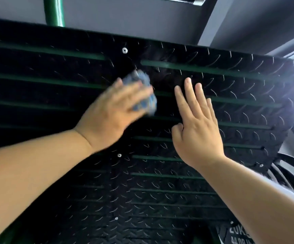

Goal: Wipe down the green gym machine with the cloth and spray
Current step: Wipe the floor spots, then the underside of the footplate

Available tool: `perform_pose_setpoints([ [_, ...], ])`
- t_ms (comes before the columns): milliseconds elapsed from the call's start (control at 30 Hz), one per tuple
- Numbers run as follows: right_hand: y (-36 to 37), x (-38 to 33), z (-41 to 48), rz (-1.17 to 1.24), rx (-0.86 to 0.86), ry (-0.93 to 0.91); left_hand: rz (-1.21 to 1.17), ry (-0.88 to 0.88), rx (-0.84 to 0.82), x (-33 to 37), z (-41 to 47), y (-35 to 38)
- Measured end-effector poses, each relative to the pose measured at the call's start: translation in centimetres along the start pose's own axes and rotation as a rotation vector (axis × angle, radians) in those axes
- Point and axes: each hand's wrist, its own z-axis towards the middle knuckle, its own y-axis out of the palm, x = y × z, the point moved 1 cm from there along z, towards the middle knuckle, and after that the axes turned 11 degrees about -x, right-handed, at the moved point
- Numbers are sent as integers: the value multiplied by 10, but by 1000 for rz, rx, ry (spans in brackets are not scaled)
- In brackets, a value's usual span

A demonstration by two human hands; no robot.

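A large black diamond-plate footplate (160, 199) with green slots fills the view; it belongs to the green gym machine, whose green tube (54, 11) rises at the top left. My left hand (111, 115) presses a bunched blue cloth (142, 92) against the plate near its upper middle, blurred by motion. My right hand (195, 124) lies flat on the plate just right of the cloth, fingers extended and holding nothing. No spray bottle is in view.
Grey wall panels (142, 18) stand behind the plate's top edge. A black weight plate (237, 235) with white lettering sits at the lower right. Dark curved bars (283, 173) show past the plate's right edge, with bright window light at the far right.
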Motion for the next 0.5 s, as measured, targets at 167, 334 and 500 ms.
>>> perform_pose_setpoints([
  [167, 16, 11, -22, 7, -7, -27, -138, 88, -52, 42, -11, 24],
  [334, 25, 10, -43, 117, 11, -162, -442, -1, -26, 66, -6, 10],
  [500, 27, -5, -32, 182, 144, -128, -334, -371, 122, 51, -3, -6],
])
